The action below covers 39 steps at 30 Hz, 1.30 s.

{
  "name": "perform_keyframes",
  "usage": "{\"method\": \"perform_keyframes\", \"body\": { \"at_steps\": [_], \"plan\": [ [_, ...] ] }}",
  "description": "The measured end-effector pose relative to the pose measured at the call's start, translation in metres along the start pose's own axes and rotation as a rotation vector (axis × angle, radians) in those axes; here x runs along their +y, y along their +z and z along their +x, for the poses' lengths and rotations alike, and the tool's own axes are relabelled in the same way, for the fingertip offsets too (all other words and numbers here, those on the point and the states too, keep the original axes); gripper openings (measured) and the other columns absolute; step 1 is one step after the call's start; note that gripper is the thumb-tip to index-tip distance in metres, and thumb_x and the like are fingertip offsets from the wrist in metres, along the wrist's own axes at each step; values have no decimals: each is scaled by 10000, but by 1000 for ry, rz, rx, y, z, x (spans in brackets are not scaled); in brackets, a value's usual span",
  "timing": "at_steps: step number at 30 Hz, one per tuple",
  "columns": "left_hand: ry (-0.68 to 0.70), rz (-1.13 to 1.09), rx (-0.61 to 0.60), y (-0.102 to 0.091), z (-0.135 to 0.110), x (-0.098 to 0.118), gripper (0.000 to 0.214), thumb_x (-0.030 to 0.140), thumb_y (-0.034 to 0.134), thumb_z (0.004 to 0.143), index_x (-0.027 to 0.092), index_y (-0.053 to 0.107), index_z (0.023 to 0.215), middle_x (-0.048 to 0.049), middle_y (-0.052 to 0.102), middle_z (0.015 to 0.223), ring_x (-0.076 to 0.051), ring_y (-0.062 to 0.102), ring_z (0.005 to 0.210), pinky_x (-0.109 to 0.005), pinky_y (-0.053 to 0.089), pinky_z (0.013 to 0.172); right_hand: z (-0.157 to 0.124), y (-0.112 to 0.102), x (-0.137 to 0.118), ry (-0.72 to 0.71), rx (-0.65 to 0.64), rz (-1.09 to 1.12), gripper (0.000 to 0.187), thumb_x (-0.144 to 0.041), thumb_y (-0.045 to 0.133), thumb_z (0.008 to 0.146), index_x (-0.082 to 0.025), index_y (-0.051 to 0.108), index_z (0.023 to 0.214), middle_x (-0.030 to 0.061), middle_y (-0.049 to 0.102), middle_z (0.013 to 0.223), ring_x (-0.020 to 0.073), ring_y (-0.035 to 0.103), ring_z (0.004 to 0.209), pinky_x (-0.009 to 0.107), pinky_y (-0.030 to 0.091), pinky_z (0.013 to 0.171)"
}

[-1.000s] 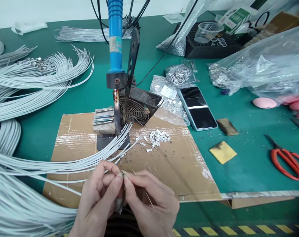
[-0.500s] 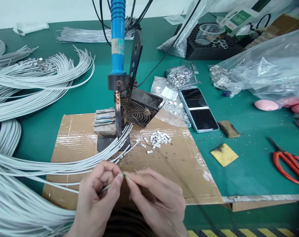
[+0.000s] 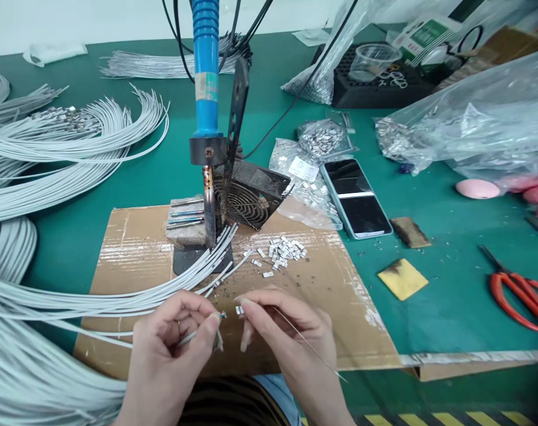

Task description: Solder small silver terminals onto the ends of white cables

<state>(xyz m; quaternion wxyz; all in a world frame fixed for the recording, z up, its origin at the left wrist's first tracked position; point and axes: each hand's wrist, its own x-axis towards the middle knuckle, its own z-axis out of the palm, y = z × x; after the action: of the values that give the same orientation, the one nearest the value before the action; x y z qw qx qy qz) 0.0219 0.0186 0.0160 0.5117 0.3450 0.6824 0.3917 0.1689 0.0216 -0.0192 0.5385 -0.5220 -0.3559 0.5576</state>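
Observation:
My left hand (image 3: 173,343) pinches the stripped end of a thin white cable (image 3: 193,336) over the front of a taped cardboard sheet (image 3: 340,302). My right hand (image 3: 286,334) pinches a small metal terminal (image 3: 239,310) just right of the cable tip, and a thin solder wire (image 3: 308,346) runs back across its fingers. A pile of loose terminals (image 3: 284,249) lies on the cardboard beyond my hands. A blue-handled soldering iron (image 3: 206,89) stands clamped tip down over a small fan (image 3: 246,198).
Bundles of white cables (image 3: 64,148) fill the left side. A phone (image 3: 356,198), bags of terminals (image 3: 324,136), a yellow sponge (image 3: 402,278), red scissors (image 3: 519,290) and a large plastic bag (image 3: 482,124) lie on the green table to the right.
My hands, pressed together at the fingertips a second ago, have drawn slightly apart. The terminal now shows in my right fingers and the cable tip shows in my left.

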Motion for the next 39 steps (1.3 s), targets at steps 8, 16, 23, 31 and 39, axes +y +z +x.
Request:
{"method": "perform_keyframes", "body": {
  "at_steps": [8,16,23,31,39],
  "plan": [
    [49,-18,8,-1,1,-4,144,275,835,717,207,733,641,-25,728,758,-89,442,531,-219,281,472,3,2,1,1,-96,52,123,-215,821,882,-301,890,827,-6,729,778,53,601,488,158,543,500],
    [192,160,102,0,-1,-20,167,342,764,827,221,738,715,-19,670,632,-145,576,571,-226,279,442,2,2,1,237,-215,203,159,-433,916,816,-276,909,846,-23,637,686,44,590,444,128,504,431],
    [239,164,139,5,-4,-29,146,336,738,884,223,722,794,-26,729,719,-163,679,667,-189,383,463,-5,12,11,233,-114,290,176,-426,937,789,-254,900,797,-30,641,647,26,544,408,106,469,395],
    [170,39,97,9,-6,-28,181,340,718,935,233,690,792,58,560,548,-96,425,457,-192,325,439,-19,21,13,38,41,94,99,-242,822,875,-285,892,819,-27,671,649,62,570,474,152,465,457],
    [113,-40,37,7,-4,-27,187,348,745,915,230,705,776,46,573,565,-108,455,481,-192,382,457,-18,13,21,-269,48,-161,251,-132,781,882,-342,895,960,-24,766,716,95,659,552,170,494,508]
  ]
}}
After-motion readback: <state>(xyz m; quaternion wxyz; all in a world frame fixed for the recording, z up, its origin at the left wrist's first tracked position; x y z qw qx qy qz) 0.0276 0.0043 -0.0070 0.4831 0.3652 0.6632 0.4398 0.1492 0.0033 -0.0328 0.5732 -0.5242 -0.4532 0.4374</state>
